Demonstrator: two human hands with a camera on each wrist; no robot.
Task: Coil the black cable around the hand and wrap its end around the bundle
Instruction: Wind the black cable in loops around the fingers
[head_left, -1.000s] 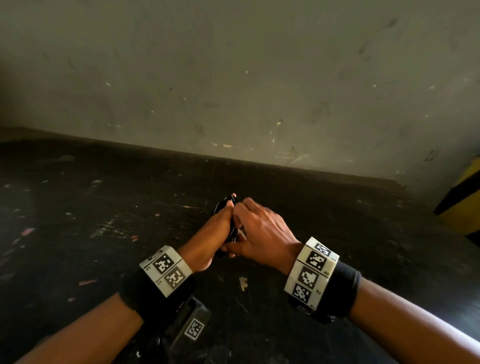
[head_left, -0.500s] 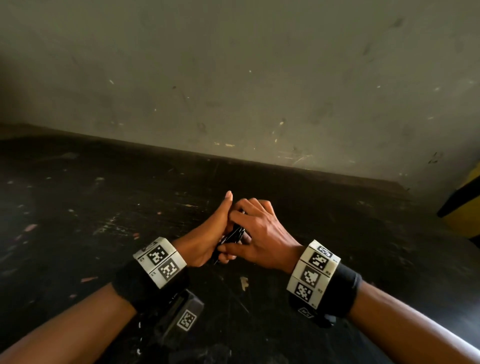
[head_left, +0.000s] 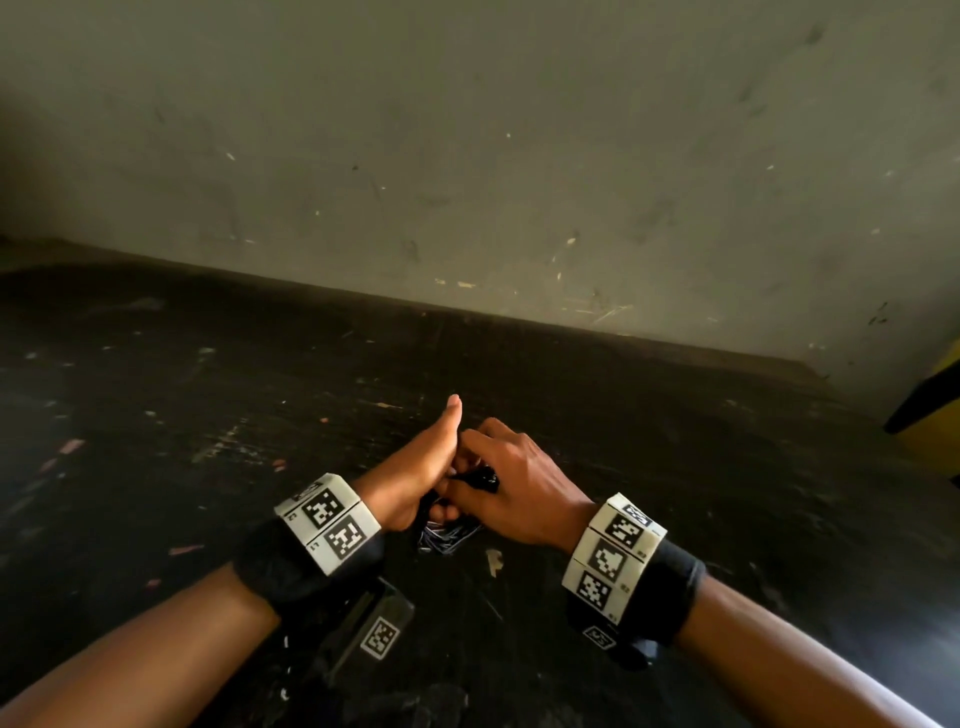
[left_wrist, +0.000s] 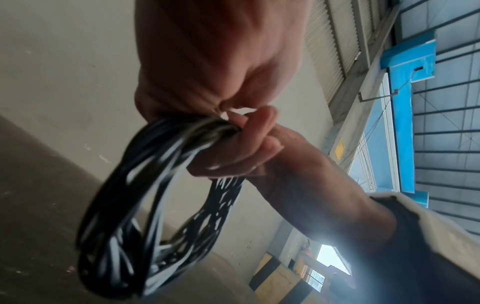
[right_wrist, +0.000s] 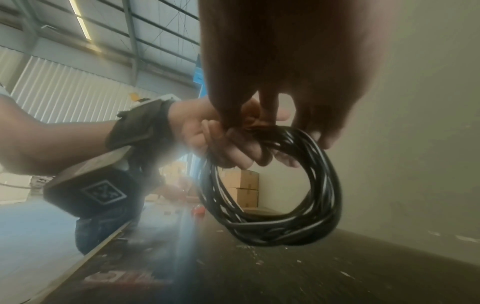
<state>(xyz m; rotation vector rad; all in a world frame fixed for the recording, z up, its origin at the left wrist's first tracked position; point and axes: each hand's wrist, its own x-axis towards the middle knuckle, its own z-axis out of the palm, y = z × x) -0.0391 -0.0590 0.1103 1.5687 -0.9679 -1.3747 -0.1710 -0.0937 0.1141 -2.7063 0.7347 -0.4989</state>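
Hanging above the dark worktop (head_left: 156, 415), clear of it: black cable coil (right_wrist: 280, 205) | left hand (head_left: 415, 478) fingers curled round coil's top | right hand (head_left: 524, 488) fingertips pinching the coil beside left hand.

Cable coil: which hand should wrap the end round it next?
Right, probably. The left hand grips the top of the coil, which hangs free, and serves as anchor. The right hand sits at the same spot with a black cable piece against it.
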